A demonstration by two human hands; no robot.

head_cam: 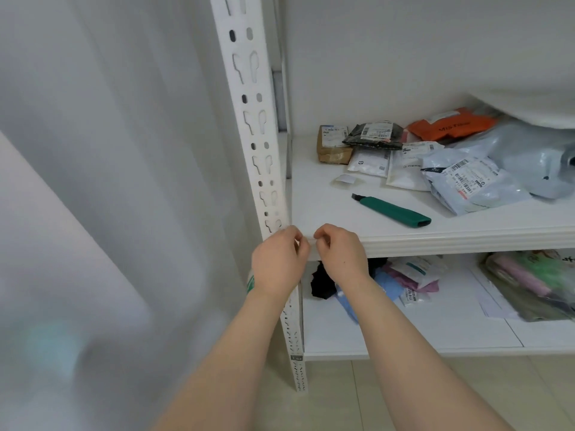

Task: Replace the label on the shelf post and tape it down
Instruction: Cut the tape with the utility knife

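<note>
Two white shelves meet a slotted shelf post (pixel 253 126) beside a pale curtain, over a tiled floor. On the upper shelf (pixel 326 219) lie mail parcels (pixel 460 178) and a green utility knife (pixel 393 211). The left hand (pixel 278 262) and right hand (pixel 340 255) meet at the post, fingers curled, pinching a thin pale strip (pixel 303 242), too small to identify. A small dark label (pixel 296 357) sits low on the post.

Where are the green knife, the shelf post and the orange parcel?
green knife (pixel 396 211): head view, middle of handle.
shelf post (pixel 251 100): head view, slotted front face.
orange parcel (pixel 451 126): head view, top face.
</note>
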